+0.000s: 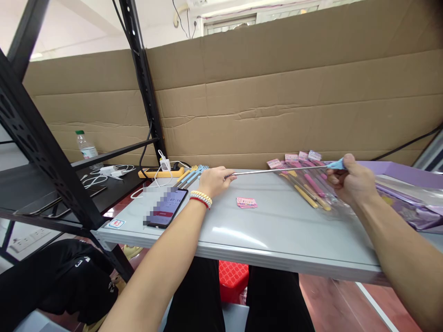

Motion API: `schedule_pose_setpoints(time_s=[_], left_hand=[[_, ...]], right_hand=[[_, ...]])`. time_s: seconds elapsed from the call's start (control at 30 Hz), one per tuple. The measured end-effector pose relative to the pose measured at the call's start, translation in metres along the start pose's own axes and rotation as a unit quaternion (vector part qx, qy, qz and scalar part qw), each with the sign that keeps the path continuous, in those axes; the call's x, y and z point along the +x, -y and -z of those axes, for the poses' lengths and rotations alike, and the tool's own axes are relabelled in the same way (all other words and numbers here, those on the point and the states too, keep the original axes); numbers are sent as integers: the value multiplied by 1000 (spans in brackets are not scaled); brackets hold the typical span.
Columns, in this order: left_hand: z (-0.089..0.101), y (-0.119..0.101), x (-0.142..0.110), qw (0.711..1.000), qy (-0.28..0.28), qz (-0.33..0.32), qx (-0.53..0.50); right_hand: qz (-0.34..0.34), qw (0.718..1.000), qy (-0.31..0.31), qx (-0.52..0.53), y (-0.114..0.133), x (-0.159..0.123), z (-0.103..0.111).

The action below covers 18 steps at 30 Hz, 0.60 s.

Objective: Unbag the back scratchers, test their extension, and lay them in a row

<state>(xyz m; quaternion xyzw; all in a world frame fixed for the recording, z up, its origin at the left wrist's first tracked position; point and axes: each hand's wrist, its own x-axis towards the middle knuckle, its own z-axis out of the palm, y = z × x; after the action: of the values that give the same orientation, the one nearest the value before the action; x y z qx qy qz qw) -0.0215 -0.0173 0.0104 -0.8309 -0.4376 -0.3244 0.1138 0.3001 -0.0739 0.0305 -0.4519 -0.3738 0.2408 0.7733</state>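
Observation:
A thin metal telescopic back scratcher point(284, 170) stretches almost level above the grey table, drawn out between my two hands. My right hand point(356, 182) is closed around its light blue end, thumb on top. At the other end, the fingers of my left hand point(215, 180) pinch the rod; the tip inside them is hidden. Behind my left hand, several blue and yellow back scratchers point(194, 174) with claw-shaped heads lie on the table. Bagged back scratchers point(309, 182) with pink and yellow handles lie left of my right hand. Small pink cards point(247, 203) rest below the rod.
A phone point(168, 207) lies left of my left forearm. Behind it are a yellow power strip point(161, 173) and white cables. A purple box point(394, 168) with plastic packaging stands at the right. Cardboard point(242, 101) walls the back; a black shelf post point(147, 87) rises at left.

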Motion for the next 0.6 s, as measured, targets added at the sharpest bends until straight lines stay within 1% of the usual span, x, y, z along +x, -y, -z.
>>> schedule_pose_setpoints(time_s=[0.1,0.17,0.23,0.33,0.4,0.47,0.53,0.6], left_hand=[[0,5,-1,1000,-5,4,-3],[-1,4,-1,1000,-12,8,-8],[-2,-1,0,1000,-21,13,-14],[-4,-5,-1,999,-33,29,-16],[-4,-2,-1,998,-38,46,-11],[-3,3,-3,997,-40,63,-5],[-2,8,-4,997,-39,72,-3],[-1,10,-4,997,-37,73,0]], right_hand=[[-36,998,28,48,-1,-1,-7],[-39,997,26,58,1,-5,-19],[-50,996,33,60,3,-15,-37],[-70,995,49,59,6,-31,-72],[-80,994,37,68,5,-37,-93],[-83,993,18,84,2,-38,-109],[-80,992,7,100,-2,-36,-119],[-80,991,6,109,-7,-34,-124]])
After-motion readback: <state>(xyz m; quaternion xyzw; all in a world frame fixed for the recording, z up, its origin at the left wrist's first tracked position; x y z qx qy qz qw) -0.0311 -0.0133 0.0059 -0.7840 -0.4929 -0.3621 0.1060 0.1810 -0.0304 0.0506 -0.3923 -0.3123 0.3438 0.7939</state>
